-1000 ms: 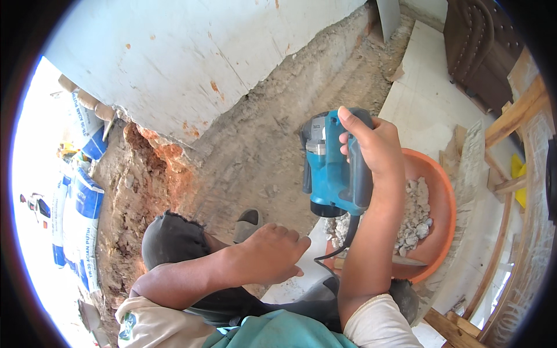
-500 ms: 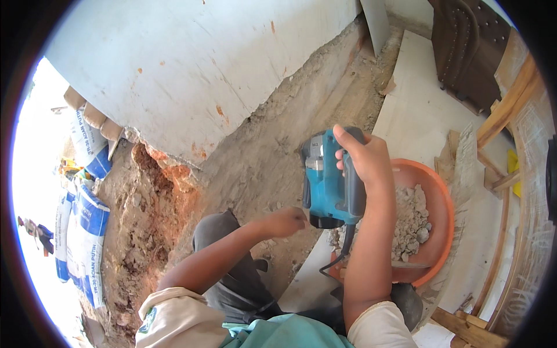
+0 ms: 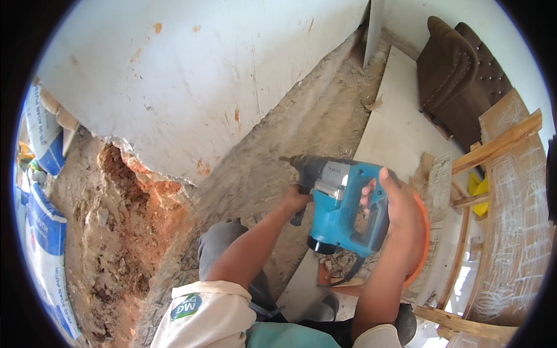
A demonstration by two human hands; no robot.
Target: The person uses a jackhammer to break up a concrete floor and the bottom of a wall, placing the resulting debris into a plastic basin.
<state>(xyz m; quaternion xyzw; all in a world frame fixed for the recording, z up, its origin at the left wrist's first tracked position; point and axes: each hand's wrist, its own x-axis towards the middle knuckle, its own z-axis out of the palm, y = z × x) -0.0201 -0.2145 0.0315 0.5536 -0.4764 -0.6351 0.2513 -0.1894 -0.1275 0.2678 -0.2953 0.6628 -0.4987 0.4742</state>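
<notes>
A teal rotary hammer point(image 3: 333, 216) is held up in front of me, lying roughly level. Its drill bit point(image 3: 286, 158) points to the far left, toward the foot of the white wall. My right hand point(image 3: 401, 203) is wrapped round the rear handle, thumb up. My left hand point(image 3: 296, 199) grips the dark side handle point(image 3: 298, 218) near the tool's front. From the tool's rear end a black cord point(image 3: 350, 271) hangs down. Behind my right forearm stands an orange basin point(image 3: 423, 232), mostly hidden, with grey rubble point(image 3: 347, 264) showing beside the tool.
A white wall point(image 3: 174, 87) with a broken lower edge runs along the left. Below it lies dug-out reddish soil point(image 3: 110, 232). Blue and white bags point(image 3: 47, 232) stand at far left. A brown tufted chair point(image 3: 444, 75) and wooden framing point(image 3: 499, 145) are on the right.
My left hand has closed on the side handle. The hammer has swung round, so its front and bit now show toward the left. My view has shifted as well.
</notes>
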